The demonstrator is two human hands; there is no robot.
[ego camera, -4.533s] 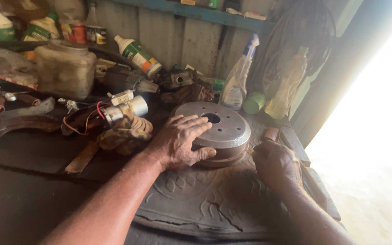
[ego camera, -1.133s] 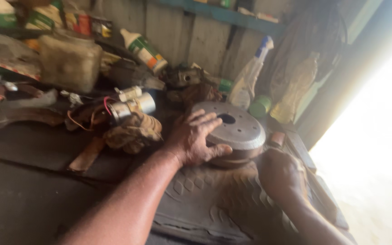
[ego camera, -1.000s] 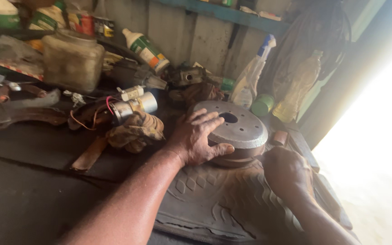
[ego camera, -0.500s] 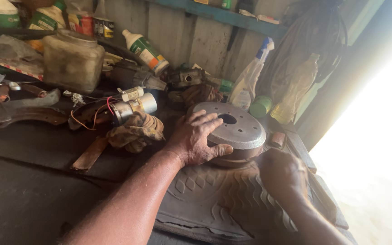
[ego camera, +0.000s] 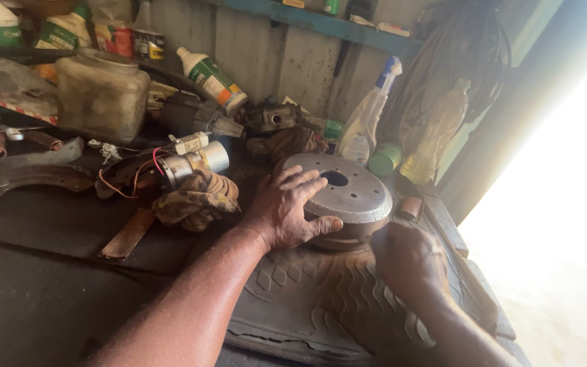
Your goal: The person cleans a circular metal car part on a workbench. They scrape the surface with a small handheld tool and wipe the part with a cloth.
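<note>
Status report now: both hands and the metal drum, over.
Left hand flat on brake drum, thumb on its rim. Right hand closed at drum's near edge, contents hidden. Drum sits on rubber mat. Rag lies left, apart.

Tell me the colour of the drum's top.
Grey bare metal on the drum, seen in the head view.

Grey metal brake drum [ego camera: 348,197] (centre hole, smaller holes around it), seemingly flat-face-up on the ribbed rubber mat [ego camera: 321,299].
</note>
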